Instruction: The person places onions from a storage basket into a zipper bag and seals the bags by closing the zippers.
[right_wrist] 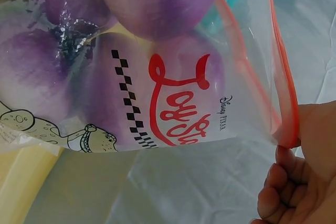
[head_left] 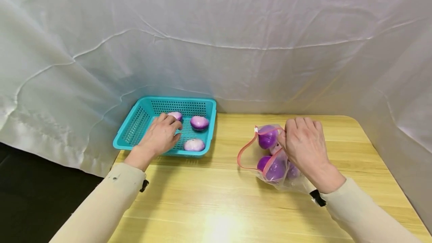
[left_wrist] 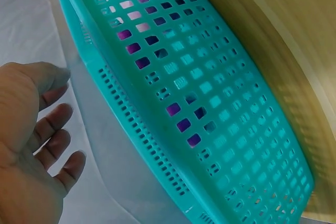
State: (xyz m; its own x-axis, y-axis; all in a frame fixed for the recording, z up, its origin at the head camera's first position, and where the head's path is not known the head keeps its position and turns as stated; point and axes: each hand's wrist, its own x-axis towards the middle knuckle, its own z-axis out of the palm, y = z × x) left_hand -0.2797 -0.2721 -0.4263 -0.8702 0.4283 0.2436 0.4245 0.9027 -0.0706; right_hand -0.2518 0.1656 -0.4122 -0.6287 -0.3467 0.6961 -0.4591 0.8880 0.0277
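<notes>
My left hand (head_left: pixel 159 133) hovers over the left part of a turquoise perforated basket (head_left: pixel 212 134), fingers loosely bent with nothing visible between them. In the left wrist view the same hand (left_wrist: pixel 34 140) is apart from the basket's rim. Three red onions are visible in the basket: one (head_left: pixel 199 123) at right, one (head_left: pixel 194 144) near the front, one (head_left: pixel 176 115) partly behind my fingers. My right hand (head_left: pixel 305 143) pinches the red-edged mouth of a clear zip bag (head_left: pixel 249 156); several red onions (head_left: pixel 275 170) fill it. The right wrist view shows printed lettering on the bag (right_wrist: pixel 178 103).
Basket and bag stand on a light wooden table (head_left: pixel 209 194), the basket at its back left. A pale grey cloth (head_left: pixel 236 66) hangs behind and around the table. Dark floor (head_left: pixel 40 194) shows at the lower left.
</notes>
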